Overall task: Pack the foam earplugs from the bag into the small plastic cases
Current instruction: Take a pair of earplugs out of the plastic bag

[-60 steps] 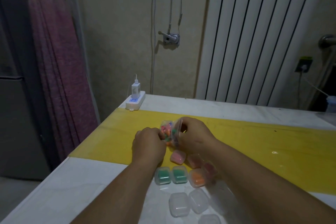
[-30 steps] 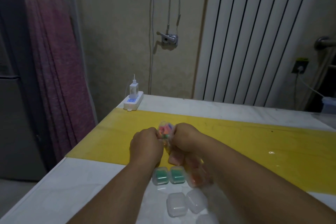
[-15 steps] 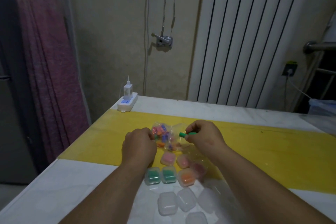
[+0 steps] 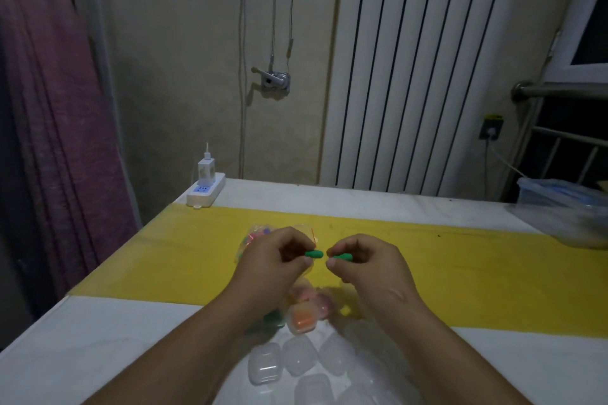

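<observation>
Foam earplugs are what we have in hand, one green plug apiece. Our left hand (image 4: 276,260) pinches the left green earplug (image 4: 314,254) between thumb and forefinger with the other fingers curled in. Our right hand (image 4: 368,266) pinches the right green earplug (image 4: 342,257) the same way. Both plugs lie roughly level, with their long axes running side to side. Their free ends point at each other across a small gap, above the yellow strip (image 4: 460,260) of the table (image 4: 98,339). The bag (image 4: 260,233), with mixed coloured plugs inside, lies on the strip just beyond our left hand and is partly hidden by it. The coming move turns on where the cases lie, which is back toward us and lower, between our forearms. An orange-filled case (image 4: 301,320) and a few other filled ones sit just under the wrists. The clear cases (image 4: 265,368) lie nearer still on the white surface. They sit about midway between the arms, the leftmost close to our left forearm, so we judge neither hand clearly the nearer. We cannot tell whether any clear case has its lid open. If they are all closed, we judge that one hand must take both plugs so the other can open a lid. The plugs would then need turning to lie along the inside of the case.
</observation>
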Tool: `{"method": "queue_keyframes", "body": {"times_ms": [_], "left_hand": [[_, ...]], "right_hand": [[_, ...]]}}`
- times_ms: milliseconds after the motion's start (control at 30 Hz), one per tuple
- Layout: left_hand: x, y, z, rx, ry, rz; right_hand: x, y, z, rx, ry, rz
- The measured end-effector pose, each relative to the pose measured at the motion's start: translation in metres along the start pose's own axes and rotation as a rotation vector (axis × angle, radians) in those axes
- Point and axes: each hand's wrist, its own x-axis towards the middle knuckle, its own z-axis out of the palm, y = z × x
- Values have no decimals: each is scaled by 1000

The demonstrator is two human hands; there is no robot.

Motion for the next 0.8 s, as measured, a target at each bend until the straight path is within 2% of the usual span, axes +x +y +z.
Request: {"method": "queue_keyframes", "body": {"times_ms": [100,433,800], "left_hand": [[0,-1,-1,-43,44,-40],[-4,6,-1,-141,-90,-89],[-6,6,-3,-7,-127,-55]], "right_hand": [[-2,9,-1,-10,26,41],[-2,12,-6,15,-81,-2],[-6,11,-4,-48,-119,-92]]}}
